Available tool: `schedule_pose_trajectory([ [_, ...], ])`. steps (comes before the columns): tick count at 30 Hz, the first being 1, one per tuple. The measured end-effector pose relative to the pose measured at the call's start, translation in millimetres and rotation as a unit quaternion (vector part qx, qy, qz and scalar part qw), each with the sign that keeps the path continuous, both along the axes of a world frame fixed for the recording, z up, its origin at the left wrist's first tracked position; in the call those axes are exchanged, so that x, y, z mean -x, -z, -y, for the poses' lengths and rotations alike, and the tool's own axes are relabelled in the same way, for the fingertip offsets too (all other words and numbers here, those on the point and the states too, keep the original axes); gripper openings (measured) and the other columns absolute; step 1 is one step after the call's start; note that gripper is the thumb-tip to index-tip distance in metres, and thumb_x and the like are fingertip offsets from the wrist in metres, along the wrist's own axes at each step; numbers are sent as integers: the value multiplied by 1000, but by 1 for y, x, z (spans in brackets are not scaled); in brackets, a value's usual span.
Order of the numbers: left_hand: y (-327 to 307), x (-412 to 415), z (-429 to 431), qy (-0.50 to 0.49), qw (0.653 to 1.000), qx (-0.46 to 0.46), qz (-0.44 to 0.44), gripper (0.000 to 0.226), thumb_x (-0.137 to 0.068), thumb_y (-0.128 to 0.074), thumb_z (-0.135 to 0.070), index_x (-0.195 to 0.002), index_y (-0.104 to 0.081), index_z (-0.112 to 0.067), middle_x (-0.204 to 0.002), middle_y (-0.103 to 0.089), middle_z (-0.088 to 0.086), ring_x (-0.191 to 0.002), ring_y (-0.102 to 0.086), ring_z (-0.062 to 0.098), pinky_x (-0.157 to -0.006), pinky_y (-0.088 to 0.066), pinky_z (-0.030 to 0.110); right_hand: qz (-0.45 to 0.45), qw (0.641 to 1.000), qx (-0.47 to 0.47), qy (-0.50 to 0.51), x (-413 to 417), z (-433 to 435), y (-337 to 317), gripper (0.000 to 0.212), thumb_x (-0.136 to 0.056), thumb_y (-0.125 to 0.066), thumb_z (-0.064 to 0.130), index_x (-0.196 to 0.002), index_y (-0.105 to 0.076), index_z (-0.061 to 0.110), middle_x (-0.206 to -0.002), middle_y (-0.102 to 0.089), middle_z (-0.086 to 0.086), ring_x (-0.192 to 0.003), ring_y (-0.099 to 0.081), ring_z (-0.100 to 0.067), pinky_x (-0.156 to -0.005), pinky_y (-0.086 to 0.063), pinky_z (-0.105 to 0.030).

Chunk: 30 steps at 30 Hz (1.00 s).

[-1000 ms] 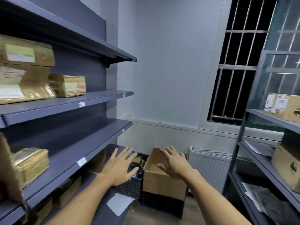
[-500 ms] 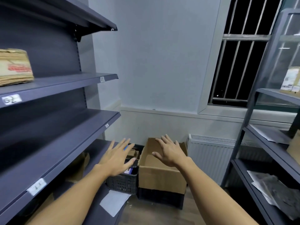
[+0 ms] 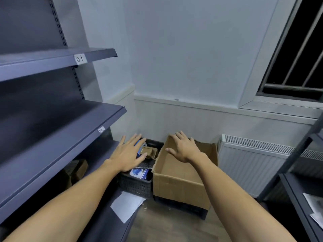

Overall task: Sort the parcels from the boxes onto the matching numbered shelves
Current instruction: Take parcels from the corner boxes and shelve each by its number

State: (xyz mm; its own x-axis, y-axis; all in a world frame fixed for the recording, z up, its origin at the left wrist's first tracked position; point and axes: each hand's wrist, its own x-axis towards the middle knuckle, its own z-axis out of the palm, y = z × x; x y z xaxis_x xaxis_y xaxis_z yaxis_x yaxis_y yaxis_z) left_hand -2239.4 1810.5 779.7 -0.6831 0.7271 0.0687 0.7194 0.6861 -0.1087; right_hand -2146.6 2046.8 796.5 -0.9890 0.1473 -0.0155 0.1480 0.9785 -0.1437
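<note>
Low in the middle of the frame, the left hand (image 3: 128, 154) hangs over a black crate (image 3: 136, 186) holding a small brown parcel (image 3: 148, 151) and a blue-and-white packet (image 3: 139, 172). The right hand (image 3: 185, 149) hangs over the open cardboard box (image 3: 181, 182) beside it. Both hands' fingers (image 3: 134, 140) are spread straight and hold nothing. The labelled shelves (image 3: 61, 154) fill the left of the frame.

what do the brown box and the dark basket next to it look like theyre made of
Brown box: cardboard, matte tan, going by its creased walls and folded flap. Dark basket: probably moulded plastic, matte black, judging by its fine lattice wall.
</note>
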Motion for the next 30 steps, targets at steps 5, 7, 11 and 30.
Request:
schedule_pose_trajectory([
  [5,19,59,-23,-11,1000,6,20,98,-78,9,-70,-160,-7,-21,-168,-2,0,-154,0,15,-124,0,47,21,1000,7,-8,60,-27,20,70,-102,-40,56,-158,-20,18,-165,-18,-7,-155,-3,-26,-120,-18,-58],
  [7,30,88,-34,-10,999,8,31,98,-77,10,-71,-160,-6,-21,-168,-1,0,-154,2,15,-124,0,47,29,1000,8,-6,85,-38,29,71,-102,-40,56,-158,-21,18,-165,-18,-8,-155,-3,-26,-120,-18,-58],
  [11,54,154,-59,-9,998,-8,55,95,-79,6,-71,-160,-7,-23,-168,-2,0,-154,1,15,-124,-1,48,42,999,2,3,146,-64,44,70,-102,-42,55,-158,-21,18,-165,-17,-8,-155,-3,-26,-120,-18,-57],
  [30,145,360,-134,-32,986,61,151,84,-90,-12,-67,-160,-8,-21,-168,-2,2,-154,1,18,-123,0,48,125,989,80,18,361,-135,147,71,-101,-44,54,-156,-23,16,-163,-21,-9,-154,-3,-24,-118,-23,-57],
])
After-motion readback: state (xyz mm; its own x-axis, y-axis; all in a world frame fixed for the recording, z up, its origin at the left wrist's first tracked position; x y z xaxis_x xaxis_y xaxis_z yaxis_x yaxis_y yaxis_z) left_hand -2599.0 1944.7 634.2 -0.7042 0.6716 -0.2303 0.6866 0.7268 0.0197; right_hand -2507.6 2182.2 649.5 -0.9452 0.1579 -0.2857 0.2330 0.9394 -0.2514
